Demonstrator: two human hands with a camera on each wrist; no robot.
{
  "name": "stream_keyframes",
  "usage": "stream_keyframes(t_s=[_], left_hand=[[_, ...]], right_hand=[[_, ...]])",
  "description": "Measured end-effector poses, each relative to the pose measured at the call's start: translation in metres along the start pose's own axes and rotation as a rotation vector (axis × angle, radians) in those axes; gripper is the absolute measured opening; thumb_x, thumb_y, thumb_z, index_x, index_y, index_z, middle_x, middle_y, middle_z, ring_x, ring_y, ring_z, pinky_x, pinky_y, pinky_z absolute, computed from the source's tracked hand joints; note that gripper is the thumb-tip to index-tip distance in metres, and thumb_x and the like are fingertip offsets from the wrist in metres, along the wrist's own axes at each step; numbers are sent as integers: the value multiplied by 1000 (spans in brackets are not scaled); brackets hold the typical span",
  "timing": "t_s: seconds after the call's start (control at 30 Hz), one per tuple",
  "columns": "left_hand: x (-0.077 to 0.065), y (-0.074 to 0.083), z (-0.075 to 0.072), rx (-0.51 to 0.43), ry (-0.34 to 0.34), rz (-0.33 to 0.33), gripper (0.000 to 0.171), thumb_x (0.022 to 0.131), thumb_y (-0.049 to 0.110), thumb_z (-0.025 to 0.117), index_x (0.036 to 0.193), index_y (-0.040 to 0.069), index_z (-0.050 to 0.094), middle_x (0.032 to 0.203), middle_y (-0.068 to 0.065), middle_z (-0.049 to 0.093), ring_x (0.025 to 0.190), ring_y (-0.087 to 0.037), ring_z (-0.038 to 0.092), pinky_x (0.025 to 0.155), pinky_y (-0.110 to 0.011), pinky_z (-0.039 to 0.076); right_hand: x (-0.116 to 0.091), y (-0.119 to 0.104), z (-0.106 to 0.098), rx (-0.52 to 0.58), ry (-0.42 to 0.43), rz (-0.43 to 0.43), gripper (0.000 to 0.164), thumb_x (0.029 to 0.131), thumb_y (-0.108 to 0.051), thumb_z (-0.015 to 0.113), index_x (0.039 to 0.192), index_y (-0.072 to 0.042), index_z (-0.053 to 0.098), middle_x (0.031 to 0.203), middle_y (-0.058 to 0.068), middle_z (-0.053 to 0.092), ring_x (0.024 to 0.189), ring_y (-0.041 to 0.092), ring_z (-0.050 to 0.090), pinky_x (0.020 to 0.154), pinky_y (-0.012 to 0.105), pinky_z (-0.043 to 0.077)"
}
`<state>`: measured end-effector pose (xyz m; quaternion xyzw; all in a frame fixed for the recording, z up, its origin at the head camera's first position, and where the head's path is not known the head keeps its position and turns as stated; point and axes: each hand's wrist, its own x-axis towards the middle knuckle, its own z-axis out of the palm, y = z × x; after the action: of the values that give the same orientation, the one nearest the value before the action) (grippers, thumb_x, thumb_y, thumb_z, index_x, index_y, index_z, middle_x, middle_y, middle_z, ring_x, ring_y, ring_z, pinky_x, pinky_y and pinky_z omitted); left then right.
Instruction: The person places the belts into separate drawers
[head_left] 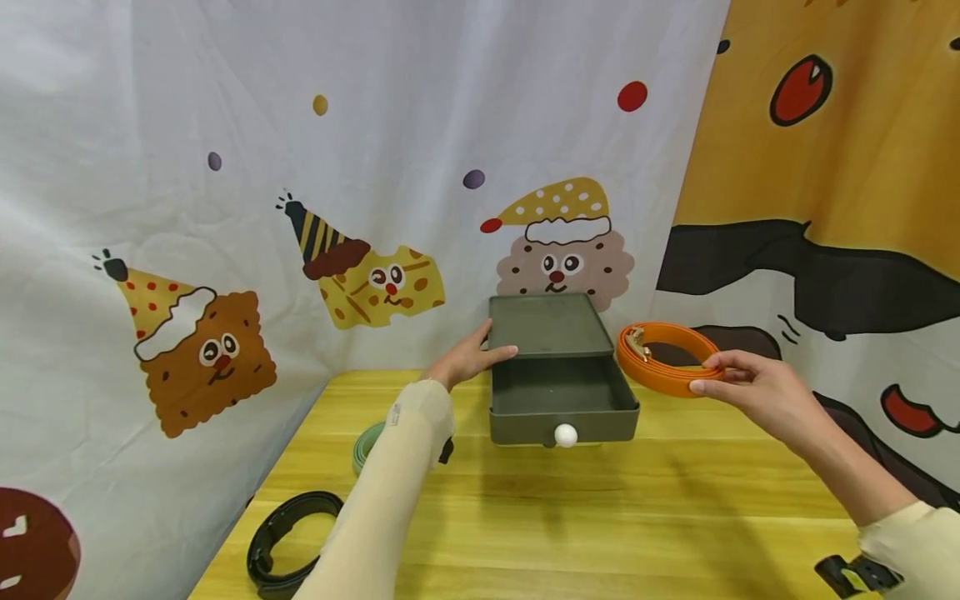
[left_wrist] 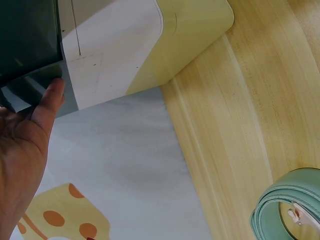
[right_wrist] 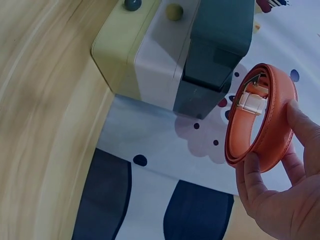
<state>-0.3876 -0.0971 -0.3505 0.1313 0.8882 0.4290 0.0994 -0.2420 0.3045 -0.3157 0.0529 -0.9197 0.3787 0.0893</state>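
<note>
My right hand (head_left: 772, 404) pinches a coiled orange belt (head_left: 663, 381) with a gold-coloured buckle, held in the air to the right of a small drawer box (head_left: 551, 325). The box's dark green top drawer (head_left: 525, 428) is pulled out toward me, and its inside looks bare. At the box's upper left edge rests my left hand (head_left: 467, 358), thumb and forefinger spread and fairly straight; its other fingers are partly hidden. From the right wrist, white (right_wrist: 160, 65) and pale yellow (right_wrist: 117, 55) tiers show beside the dark green one.
A coiled green belt (left_wrist: 280, 192) lies on the wooden table (head_left: 600, 517) at left, partly behind my left sleeve. Nearer me, also at left, lies a coiled black belt (head_left: 261, 546). A cartoon-printed curtain (head_left: 420, 108) hangs behind the table.
</note>
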Motion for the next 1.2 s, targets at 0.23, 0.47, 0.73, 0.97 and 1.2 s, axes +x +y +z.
stream_keyframes(t_s=[0.23,0.47,0.73,0.97,1.2], left_hand=[[0,-1,0,7,-3,-7,108,81,74,62,161,28,7,165,-2,13,149,-28,16,117,-54,20],[0,-1,0,4,-1,-8,109,80,76,61,161,29,7,165,-1,12,149,-28,16,116,-55,20],[0,-1,0,6,3,-8,108,80,76,61,161,29,6,165,-1,13,149,-28,17,116,-55,21],[1,0,-1,12,0,-6,106,82,73,61,161,29,6,165,-1,12,149,-28,16,116,-55,20],[1,0,0,11,-2,-6,106,83,72,62,161,28,6,165,-3,13,149,-29,18,116,-55,21]], right_hand=[[1,-10,3,29,-22,-9,55,88,-47,72,119,-4,60,106,13,68,88,19,62,71,29,50],[3,-18,7,34,-43,-14,55,88,-50,72,118,-5,62,107,14,68,90,23,62,72,31,50],[5,-31,14,61,-91,-35,51,87,-48,73,115,-7,64,101,10,69,89,25,59,72,34,46],[7,-41,20,91,-115,-47,51,87,-46,74,115,-5,64,102,10,69,90,26,59,73,35,47],[8,-50,29,141,-145,-55,50,85,-43,77,114,-4,64,99,9,70,89,25,60,76,37,46]])
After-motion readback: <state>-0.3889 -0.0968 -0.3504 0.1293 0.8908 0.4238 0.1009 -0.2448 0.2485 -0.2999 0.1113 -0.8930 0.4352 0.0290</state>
